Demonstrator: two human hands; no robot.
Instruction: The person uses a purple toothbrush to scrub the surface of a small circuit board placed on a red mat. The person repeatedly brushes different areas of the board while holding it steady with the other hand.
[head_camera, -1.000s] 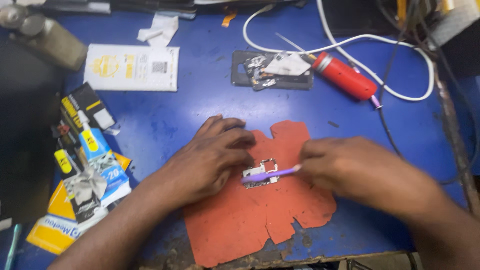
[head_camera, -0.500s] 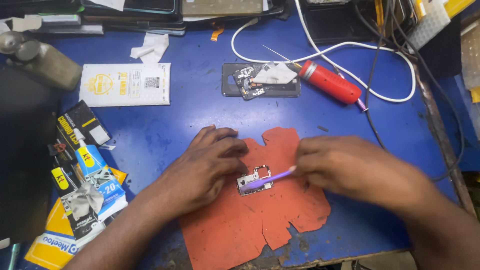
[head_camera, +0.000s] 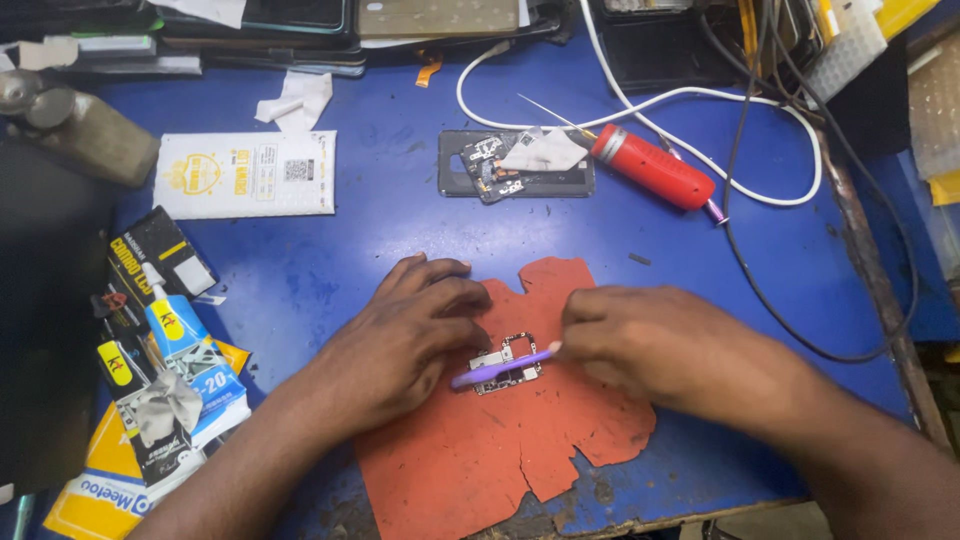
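At the far left of the blue worktop (head_camera: 300, 270), well away from the orange-red mat (head_camera: 500, 450), lies a loose heap of glossy card-backed packets (head_camera: 160, 370) in black, yellow and light blue, one crumpled at its middle. Up and left of the mat sits a flat white rectangular packet (head_camera: 245, 173) with yellow print. The mat itself is a thin, matte sheet with a ragged, notched outline and dark scuffs along its lower edge, which meets the chipped front of the worktop. The left hand (head_camera: 405, 345) rests on the mat's left part, palm down, fingers curled and pressing on the left edge of a small circuit board (head_camera: 508, 362), a thin metallic piece with a rectangular cut-out near its top, lying close to the mat's centre. Across the board lies a slim purple plastic tool (head_camera: 500, 366), smooth and slightly flattened, its pale end pinched between the fingertips of the right hand (head_camera: 660, 345), which is closed around it on the mat's right part. Above the mat, well apart from it, a dark opened phone body (head_camera: 515, 165) lies flat with small parts and a white scrap on it; just right of that lies a red cylindrical tool (head_camera: 652, 167) with a silver collar, and a white cable (head_camera: 770, 195) loops behind it.
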